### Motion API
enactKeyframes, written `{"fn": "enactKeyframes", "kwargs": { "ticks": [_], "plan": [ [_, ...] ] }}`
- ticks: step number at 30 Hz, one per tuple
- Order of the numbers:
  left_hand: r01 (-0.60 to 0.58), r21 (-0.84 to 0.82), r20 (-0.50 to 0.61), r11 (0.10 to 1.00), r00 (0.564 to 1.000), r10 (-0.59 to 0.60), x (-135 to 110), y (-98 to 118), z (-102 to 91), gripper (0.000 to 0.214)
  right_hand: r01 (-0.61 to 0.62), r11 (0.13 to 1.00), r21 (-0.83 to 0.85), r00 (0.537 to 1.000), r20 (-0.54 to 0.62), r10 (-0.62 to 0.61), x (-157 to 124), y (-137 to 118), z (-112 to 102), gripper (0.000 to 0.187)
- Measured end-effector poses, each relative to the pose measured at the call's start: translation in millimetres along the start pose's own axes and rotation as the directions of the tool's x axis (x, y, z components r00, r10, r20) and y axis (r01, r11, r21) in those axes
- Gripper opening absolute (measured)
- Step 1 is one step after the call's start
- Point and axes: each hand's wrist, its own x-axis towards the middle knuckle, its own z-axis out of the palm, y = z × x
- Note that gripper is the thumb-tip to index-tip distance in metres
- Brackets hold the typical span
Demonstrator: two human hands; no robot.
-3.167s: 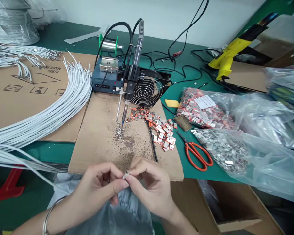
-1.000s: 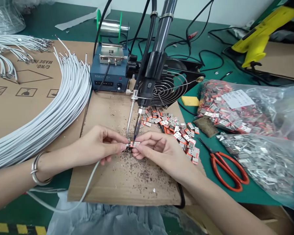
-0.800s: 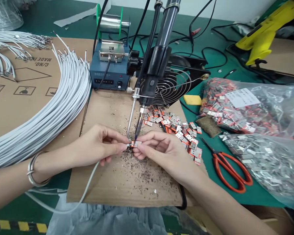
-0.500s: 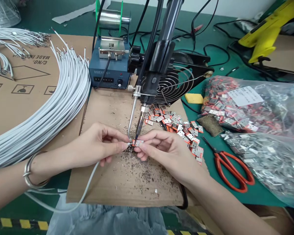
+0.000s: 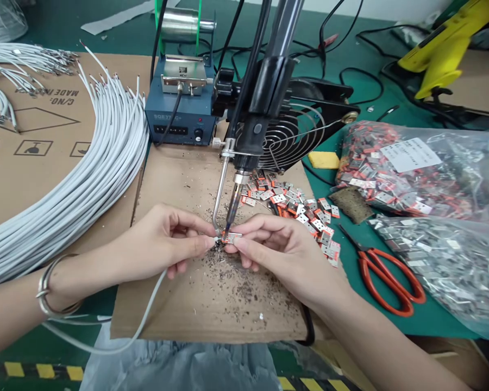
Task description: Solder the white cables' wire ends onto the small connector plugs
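Observation:
Between thumb and fingers my left hand (image 5: 183, 239) pinches the end of a white cable (image 5: 149, 307), which loops down past the cardboard's front edge. Opposite it, my right hand (image 5: 269, 239) grips a small USB connector (image 5: 233, 237) with a metal shell and an orange part. Cable end and connector meet under the tip of a mounted soldering iron (image 5: 233, 209); whether wires touch the contacts is too small to tell. A thin bent metal solder feed tube (image 5: 220, 193) ends right beside the iron's tip.
Loose USB connectors (image 5: 305, 212) lie heaped right of the iron, before a fan (image 5: 289, 136). Red-handled scissors (image 5: 387, 277) and bags of connectors (image 5: 391, 174) are further right. A bundle of white cables (image 5: 85, 190) curves along the left. Behind stands a blue solder feeder (image 5: 179, 117).
The connector has shifted very slightly right, away from the cable end, along with my right hand. My left hand stays nearly still. The whole view has moved a little.

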Motion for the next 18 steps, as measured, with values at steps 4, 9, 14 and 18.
{"fn": "enactKeyframes", "kwargs": {
  "ticks": [4, 9, 14, 18],
  "plan": [
    [-0.004, -0.026, 0.007, 1.000, 1.000, 0.004, -0.5, -0.8, -0.3, 0.013, 0.018, 1.000, 0.010, 1.000, 0.009, -0.018, -0.1, 0.2, 0.6, 0.010],
    [0.000, -0.024, -0.004, 1.000, 1.000, 0.000, 0.5, 0.2, -0.6, 0.013, 0.023, 1.000, 0.021, 1.000, 0.016, -0.023, 0.6, 1.0, 1.3, 0.010],
    [0.010, 0.000, -0.013, 1.000, 1.000, -0.010, 1.7, -0.5, -0.9, 0.014, 0.017, 1.000, 0.003, 1.000, 0.001, -0.017, 0.2, -0.3, 3.4, 0.009],
    [0.009, 0.027, -0.014, 1.000, 1.000, -0.008, 2.2, -1.3, -1.1, 0.014, 0.006, 1.000, 0.016, 1.000, -0.001, -0.006, -0.6, -0.7, 2.9, 0.009]
  ]
}}
